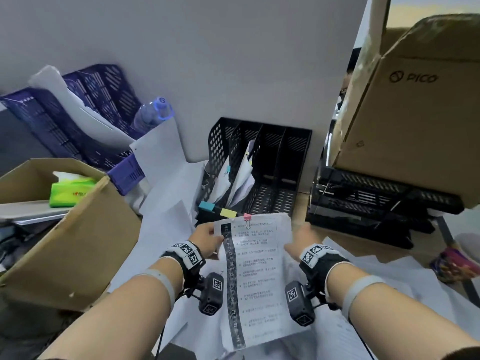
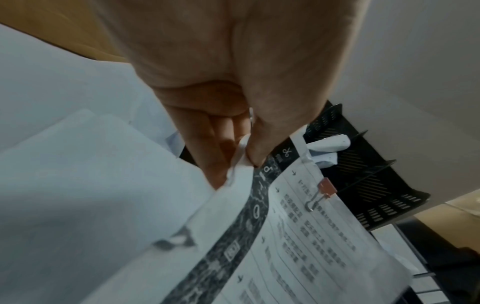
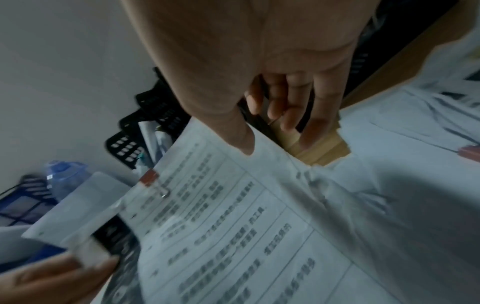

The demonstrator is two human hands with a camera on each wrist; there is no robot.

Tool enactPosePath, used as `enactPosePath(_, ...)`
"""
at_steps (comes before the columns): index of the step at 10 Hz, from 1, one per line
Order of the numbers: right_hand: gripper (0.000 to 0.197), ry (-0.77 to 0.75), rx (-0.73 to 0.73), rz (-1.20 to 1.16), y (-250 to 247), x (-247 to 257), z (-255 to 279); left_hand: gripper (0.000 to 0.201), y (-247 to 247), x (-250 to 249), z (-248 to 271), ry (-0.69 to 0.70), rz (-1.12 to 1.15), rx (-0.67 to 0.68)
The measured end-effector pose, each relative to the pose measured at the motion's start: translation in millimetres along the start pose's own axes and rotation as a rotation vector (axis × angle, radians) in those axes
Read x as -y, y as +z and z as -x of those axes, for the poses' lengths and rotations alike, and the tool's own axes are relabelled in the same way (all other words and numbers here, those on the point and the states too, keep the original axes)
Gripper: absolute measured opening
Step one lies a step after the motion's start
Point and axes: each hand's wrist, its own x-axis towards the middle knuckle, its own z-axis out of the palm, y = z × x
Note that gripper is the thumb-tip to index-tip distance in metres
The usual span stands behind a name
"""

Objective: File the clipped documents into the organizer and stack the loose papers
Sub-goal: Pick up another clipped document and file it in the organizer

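I hold a printed clipped document (image 1: 257,268) (image 2: 298,236) (image 3: 246,216) up in front of me; a pink binder clip (image 1: 248,217) (image 2: 327,188) (image 3: 150,179) sits on its top edge. My left hand (image 1: 207,237) (image 2: 244,156) (image 3: 64,273) pinches its upper left corner between thumb and fingers. At its right edge is my right hand (image 1: 298,242) (image 3: 272,123), thumb lying over the paper and fingers stretched out past the edge. Just beyond stands the black mesh organizer (image 1: 298,141) (image 2: 376,185), with clipped papers (image 1: 233,178) in its left slots and bare right slots.
Loose white sheets (image 1: 168,216) cover the desk, more at the right (image 1: 389,276). On the left are an open cardboard box (image 1: 78,229) with a green tissue pack (image 1: 70,190), blue trays (image 1: 52,120) and a water bottle (image 1: 153,113). A PICO carton (image 1: 415,113) sits on black stacked trays (image 1: 376,203) at right.
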Motion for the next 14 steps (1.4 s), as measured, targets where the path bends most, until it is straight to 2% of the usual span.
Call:
enactPosePath(1,0.05,-0.065,0.2,-0.151,0,37,33,0.026,-4,-19,2,0.095,0.039,-0.02)
enactPosePath(2,0.089,-0.087,0.452,-0.289,4,72,58,0.007,0,-46,8,0.229,0.06,-0.004)
enactPosePath(3,0.078,-0.169,0.262,-0.269,6,97,52,0.016,5,-73,14,0.434,0.019,0.011)
enactPosePath(4,0.033,-0.192,0.015,-0.139,-19,114,51,0.015,5,-95,17,0.579,0.096,0.109)
enactPosePath(5,0.019,-0.183,-0.05,-0.071,-49,119,52,0.026,-1,-99,8,0.626,0.108,0.105)
enactPosePath(6,0.034,-0.209,-0.128,-0.114,-71,123,51,0.034,-3,-90,-8,0.52,0.078,0.094)
enactPosePath(7,0.034,-0.209,-0.244,-0.188,-85,124,45,0.068,1,-74,-25,0.442,0.025,0.182)
enactPosePath(8,0.032,-0.141,-0.264,-0.268,-88,130,35,0.103,8,-68,-34,0.468,-0.055,0.275)
enactPosePath(9,0.033,-0.176,-0.277,-0.165,-91,136,24,0.1,17,-69,-49,0.564,-0.135,0.247)
enactPosePath(10,0.031,-0.116,-0.272,-0.457,-89,146,9,0.086,18,-75,-69,0.594,-0.282,0.094)
enactPosePath(12,0.01,-0.148,-0.415,-0.502,-94,163,-10,0.06,20,-79,-106,0.481,-0.454,0.058)
enactPosePath(13,0.014,-0.127,-0.407,-0.618,-90,163,-20,0.041,30,-76,-117,0.473,-0.438,0.013)
enactPosePath(14,0.019,-0.079,-0.31,-0.675,-74,158,-28,0.036,37,-76,-118,0.43,-0.386,0.003)
